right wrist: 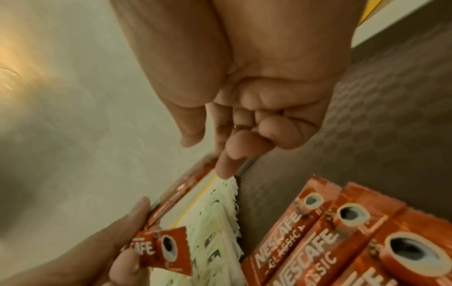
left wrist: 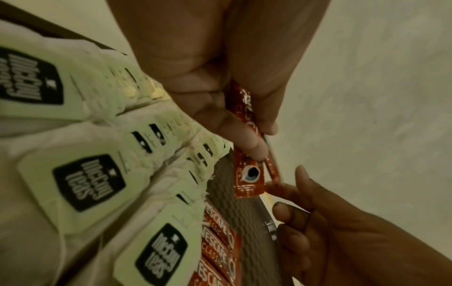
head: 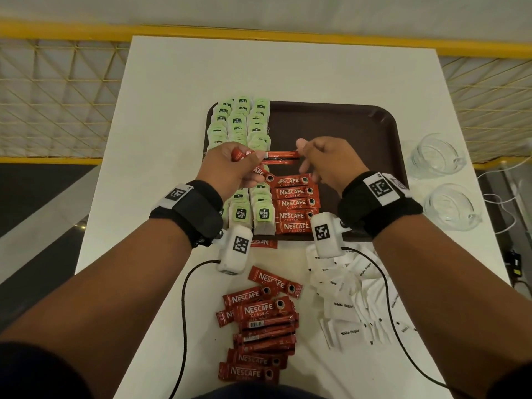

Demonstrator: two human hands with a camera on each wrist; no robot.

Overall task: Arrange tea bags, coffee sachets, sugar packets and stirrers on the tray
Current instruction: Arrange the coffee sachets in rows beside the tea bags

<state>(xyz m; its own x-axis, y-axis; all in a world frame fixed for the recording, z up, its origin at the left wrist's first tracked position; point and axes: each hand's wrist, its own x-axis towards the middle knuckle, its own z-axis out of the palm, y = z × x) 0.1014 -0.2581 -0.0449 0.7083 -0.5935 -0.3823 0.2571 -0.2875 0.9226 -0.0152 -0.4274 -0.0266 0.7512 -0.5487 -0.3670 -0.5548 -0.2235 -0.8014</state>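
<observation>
My left hand (head: 230,165) grips a small bunch of red coffee sachets (left wrist: 247,174) above the brown tray (head: 331,131). One sachet (head: 280,154) sticks out level to the right, and my right hand (head: 325,162) pinches its far end between thumb and index finger. Green tea bags (head: 239,125) fill three columns on the tray's left side. Beside them lies a column of coffee sachets (head: 295,203), printed side up. The tray's right half is bare. I see no stirrers.
A loose pile of coffee sachets (head: 262,326) lies on the white table near me, with a heap of white sugar packets (head: 351,298) to its right. Two glass cups (head: 434,156) (head: 452,208) stand right of the tray. Wrist cables trail over the table's front.
</observation>
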